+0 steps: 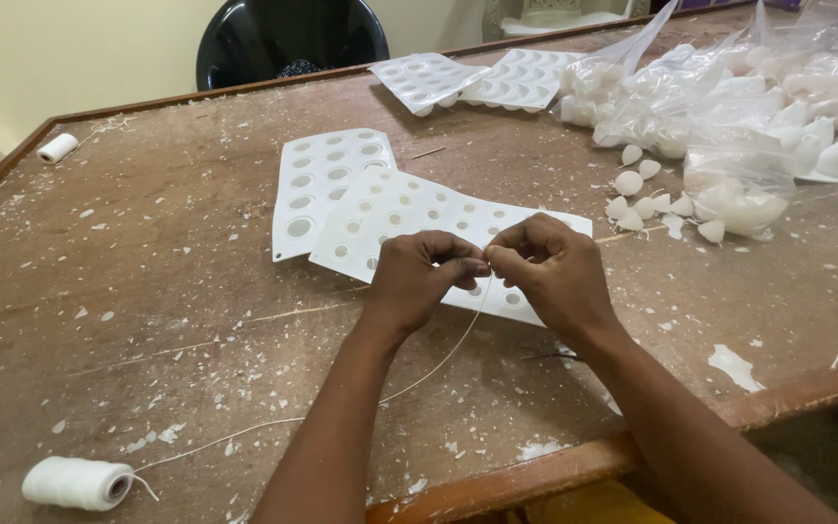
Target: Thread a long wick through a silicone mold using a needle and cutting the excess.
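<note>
A worn wooden table point(147, 291) is seen, with a white mould tray point(390, 218) on it. Above the tray, the left hand point(419, 277) and right hand point(550, 272) are curled, fingertips pinched together on a thin white string point(438, 364), which is led to a spool point(78, 482) at the near-left edge.

Both hands, left hand point(417, 275) and right hand point(547, 267), pinch a white string point(435, 366), seemingly over a white silicone mould point(409, 218); its spool point(78, 482) lies near.
</note>
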